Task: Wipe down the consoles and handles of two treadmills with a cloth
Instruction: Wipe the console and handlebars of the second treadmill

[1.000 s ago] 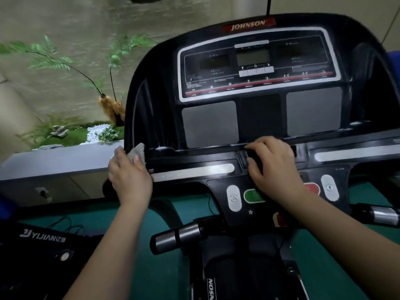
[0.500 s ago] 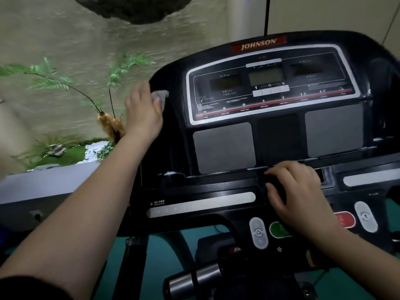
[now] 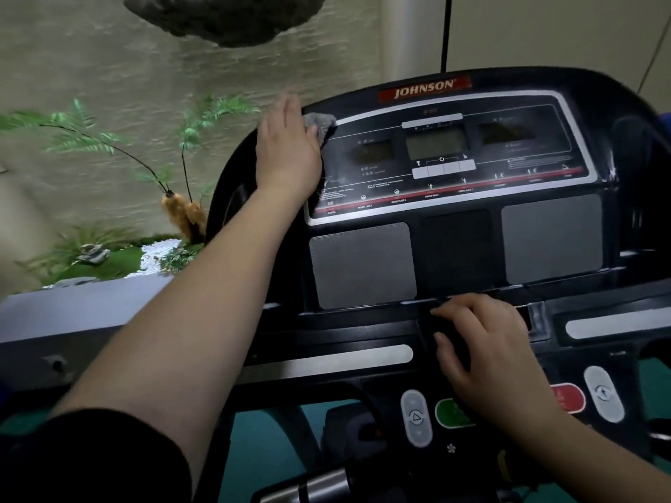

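A black Johnson treadmill console (image 3: 454, 226) fills the right of the view, with a display panel (image 3: 435, 143) and two grey speaker panels below it. My left hand (image 3: 287, 150) presses a grey cloth (image 3: 321, 127) against the console's upper left corner, at the edge of the display panel; most of the cloth is hidden under the palm. My right hand (image 3: 483, 353) rests on the console's centre ledge, fingers curled over a dark raised part, just above the green button (image 3: 452, 413) and beside the red button (image 3: 568, 397). A metal-capped handle (image 3: 312, 486) pokes out at the bottom.
Behind the console's left side, a grey ledge (image 3: 83, 314) fronts a garden display with fern plants (image 3: 94, 139), moss and white pebbles. A dark rock (image 3: 225, 16) hangs at the top. Teal floor (image 3: 268, 459) shows below the console.
My left hand has carried the cloth from the lower left edge of the console up its left side to the top corner of the display. The right hand stayed on the centre ledge.
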Motion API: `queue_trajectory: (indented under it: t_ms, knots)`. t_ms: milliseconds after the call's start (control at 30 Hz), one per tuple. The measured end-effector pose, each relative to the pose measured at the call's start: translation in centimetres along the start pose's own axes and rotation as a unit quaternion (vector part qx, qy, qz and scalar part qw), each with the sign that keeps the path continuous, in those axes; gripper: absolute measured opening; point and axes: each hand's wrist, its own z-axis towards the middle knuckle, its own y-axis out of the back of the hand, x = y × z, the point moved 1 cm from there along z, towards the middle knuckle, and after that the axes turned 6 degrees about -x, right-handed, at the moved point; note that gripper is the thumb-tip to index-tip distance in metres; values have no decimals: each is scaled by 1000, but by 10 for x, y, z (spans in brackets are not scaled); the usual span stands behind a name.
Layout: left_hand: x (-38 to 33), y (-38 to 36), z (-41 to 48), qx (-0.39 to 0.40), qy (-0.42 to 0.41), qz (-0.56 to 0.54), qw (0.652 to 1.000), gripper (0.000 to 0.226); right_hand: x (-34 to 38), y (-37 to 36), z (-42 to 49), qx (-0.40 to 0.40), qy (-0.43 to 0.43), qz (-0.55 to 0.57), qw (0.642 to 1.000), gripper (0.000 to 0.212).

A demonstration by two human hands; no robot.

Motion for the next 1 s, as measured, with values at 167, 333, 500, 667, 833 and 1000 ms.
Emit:
queue_trajectory:
  t_ms: [167, 333, 500, 667, 833, 1000]
  knots:
    - [-13, 6, -61, -26, 131, -18, 991, 59, 0, 1, 0, -5, 10, 10, 1000, 29]
    - [-39, 14, -140, -33, 235, -72, 969, 67, 0, 1, 0, 0, 14, 15, 1000, 28]
    - [-55, 24, -192, 66, 268, -49, 960, 75, 0, 2, -1, 0, 15, 19, 1000, 30]
    - [-22, 67, -184, 174, 303, -42, 936, 58, 0, 1, -2, -3, 14, 24, 1000, 32]
    - [5, 114, -146, -73, 241, -111, 961, 52, 0, 2, -2, -5, 15, 24, 1000, 31]
    - [43, 61, -84, 60, 48, 3, 997, 68, -1, 1, -2, -10, 15, 19, 1000, 29]
